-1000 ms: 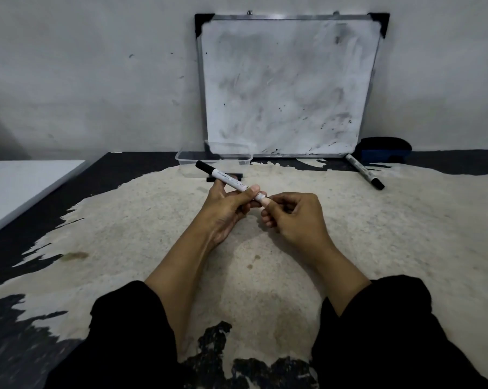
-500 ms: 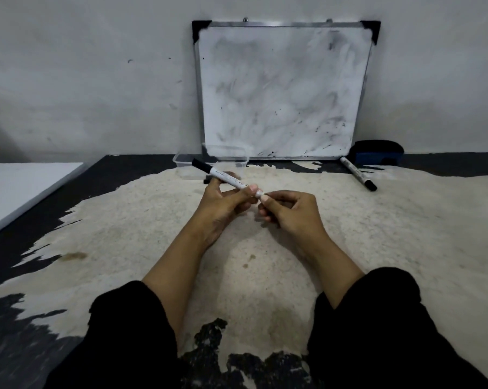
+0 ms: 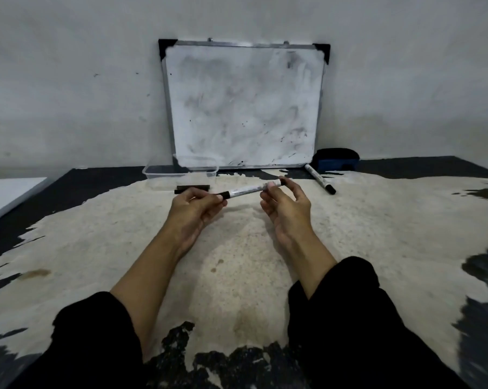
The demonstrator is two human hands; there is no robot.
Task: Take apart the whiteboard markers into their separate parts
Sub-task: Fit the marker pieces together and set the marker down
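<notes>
A white whiteboard marker point(image 3: 249, 190) with a black cap is held level above the worn table, between both hands. My left hand point(image 3: 193, 210) pinches its black capped end with thumb and fingertips. My right hand point(image 3: 287, 204) holds the other end by the fingertips, the remaining fingers spread. A second marker point(image 3: 320, 178) lies on the table to the right, near the whiteboard. A small black piece point(image 3: 192, 189) lies flat behind my left hand, in front of a clear tub.
A smudged whiteboard point(image 3: 244, 105) leans on the wall. A clear plastic tub point(image 3: 181, 172) stands at its lower left, a dark blue eraser point(image 3: 336, 159) at its lower right. A white panel point(image 3: 9, 195) sits at the far left. The table point(image 3: 377, 237) is worn pale with black patches.
The marker has swung from pointing up-left to lying nearly level. My left hand has shifted to the black capped end and my right hand now holds the opposite end, fingers more spread.
</notes>
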